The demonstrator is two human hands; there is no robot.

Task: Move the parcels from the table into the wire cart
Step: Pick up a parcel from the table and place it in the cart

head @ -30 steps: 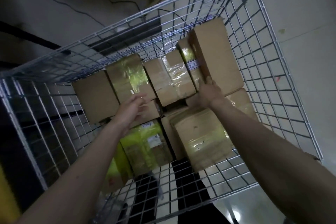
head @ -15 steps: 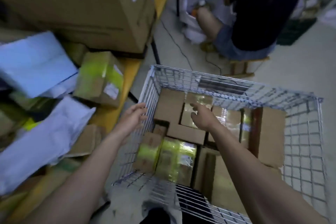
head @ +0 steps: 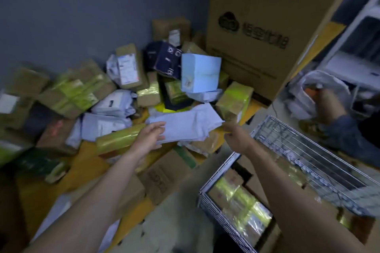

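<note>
A heap of parcels covers the yellow table [head: 88, 158]: brown boxes, grey mailer bags and yellow-taped cartons. A flat white mailer parcel [head: 189, 123] lies at the near edge of the heap. My left hand [head: 151, 136] rests on its left end with fingers spread. My right hand [head: 233, 136] reaches its right corner with fingers curled; the blur hides whether it grips. The wire cart [head: 224, 170] stands at the lower right, under my right forearm, with several taped boxes [head: 236, 193] packed inside.
A tall brown carton [head: 257, 26] stands at the table's far right, a light blue box [head: 200, 74] in front of it. Another person [head: 345, 135] crouches beyond the cart, a hand in a white bag [head: 320, 88]. A grey wall backs the table.
Both hands have left the boxes inside the cart and swung left to the table. They now sit at the two ends of the white mailer parcel.
</note>
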